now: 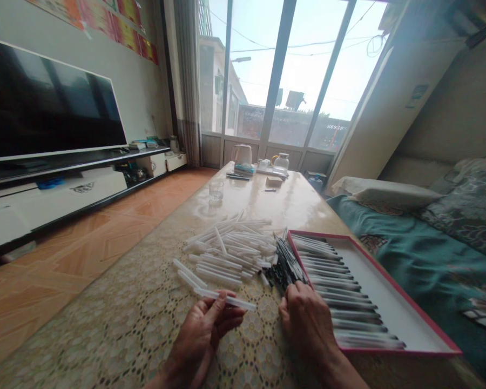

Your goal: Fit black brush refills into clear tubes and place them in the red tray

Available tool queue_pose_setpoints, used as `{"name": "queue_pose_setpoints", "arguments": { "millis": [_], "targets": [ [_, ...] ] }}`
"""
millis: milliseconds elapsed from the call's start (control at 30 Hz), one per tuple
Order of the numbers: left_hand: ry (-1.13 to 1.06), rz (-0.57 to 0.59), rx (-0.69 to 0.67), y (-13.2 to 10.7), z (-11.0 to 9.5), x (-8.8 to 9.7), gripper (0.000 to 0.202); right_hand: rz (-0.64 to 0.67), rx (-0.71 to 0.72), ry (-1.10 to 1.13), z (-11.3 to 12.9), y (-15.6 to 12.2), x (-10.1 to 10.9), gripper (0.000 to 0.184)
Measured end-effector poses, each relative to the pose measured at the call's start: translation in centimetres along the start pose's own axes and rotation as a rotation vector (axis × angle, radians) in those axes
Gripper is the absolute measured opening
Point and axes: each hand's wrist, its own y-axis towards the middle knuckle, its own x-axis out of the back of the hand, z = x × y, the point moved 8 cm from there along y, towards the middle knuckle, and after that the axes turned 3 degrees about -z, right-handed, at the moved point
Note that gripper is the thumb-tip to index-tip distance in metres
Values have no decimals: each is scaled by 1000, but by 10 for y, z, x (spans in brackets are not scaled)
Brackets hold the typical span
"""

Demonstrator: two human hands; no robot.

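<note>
Between the thumb and fingers of my left hand point(204, 329) is a translucent white plastic tube point(243, 304), like a pen barrel. Two similar tubes point(188, 274) lie just beyond it. My right hand point(308, 313) is closed at the near end of a pile of thin black pen refills point(285, 262); its fingertips are hidden, so what they grip does not show. A heap of white tubes point(227, 248) spreads left of the refills. Right of my right hand, a shallow pink-edged box point(425, 329) holds a row of tubes with dark refills inside point(348, 292).
A patterned cloth covers the long table point(125, 302). Farther back stand a drinking glass point(216, 192), a white jug point(243, 155) and a glass teapot point(281, 162). A bed or sofa with teal cloth point(389, 232) flanks the right side; a TV point(48, 102) is at left.
</note>
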Motion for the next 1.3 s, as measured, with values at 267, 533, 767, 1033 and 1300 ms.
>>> {"name": "queue_pose_setpoints", "arguments": {
  "millis": [267, 533, 767, 1033, 1300],
  "targets": [
    [-44, -76, -42, 0, -5, 4, 8, 27, -63, 192, -22, -9, 9, 14],
    [-38, -252, -182, 7, -29, 25, 15, 51, -28, 910, -3, -13, 5, 14],
    [-35, -242, -140, 7, -24, 22, 16, -72, -133, 1094, -6, -16, 9, 16],
    [-35, -186, -106, 6, -17, 17, 11, -58, -75, 1168, 0, -17, 8, 17],
    [-104, -1, 29, -3, 6, 1, 9, -26, -92, 1332, 22, -24, 7, 21]
  ]
}}
